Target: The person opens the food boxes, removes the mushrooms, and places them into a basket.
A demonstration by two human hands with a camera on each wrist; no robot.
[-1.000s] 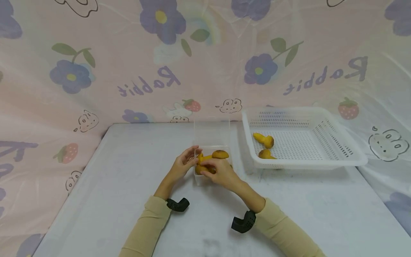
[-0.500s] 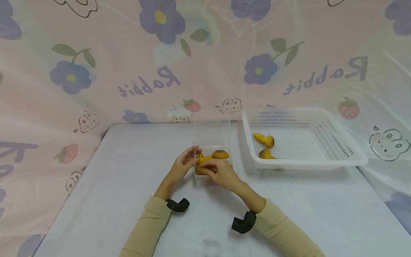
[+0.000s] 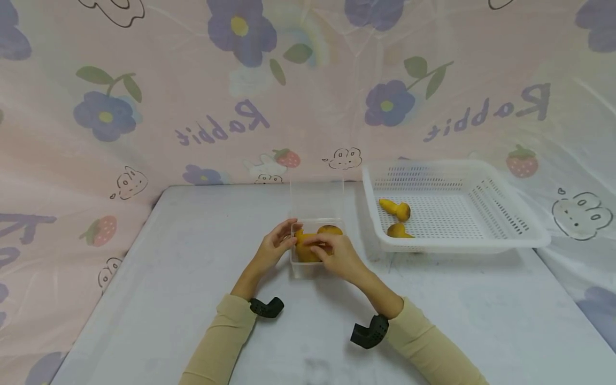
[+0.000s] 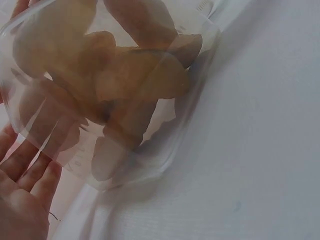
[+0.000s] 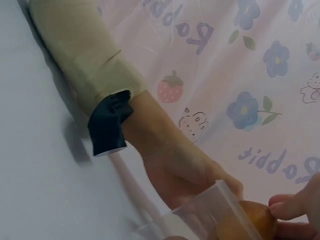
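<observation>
My left hand [image 3: 275, 245] rests against the left wall of a clear plastic box [image 3: 303, 271], its fingers straight along the side in the left wrist view. Several yellow-brown mushrooms lie in the box. My right hand [image 3: 343, 259] is over the box, its index finger and thumb pinching a mushroom [image 3: 307, 252] near the front. In the right wrist view, those fingertips meet the edge of the brown cap [image 5: 259, 220]. Behind the hand, another mushroom cap [image 3: 330, 230] shows. The left wrist view shows overlapping mushrooms [image 4: 140, 75] through the clear wall.
The box's clear lid [image 3: 316, 199] stands raised at the back. To the right, a white perforated basket [image 3: 462, 243] holds two mushrooms, one [image 3: 395, 209] behind the other [image 3: 398, 230]. The white table [image 3: 216, 230] ends at a patterned cloth [image 3: 308, 96].
My right hand has shifted slightly right, and the front mushroom has turned so that more of it shows. The left hand stays at the box's side.
</observation>
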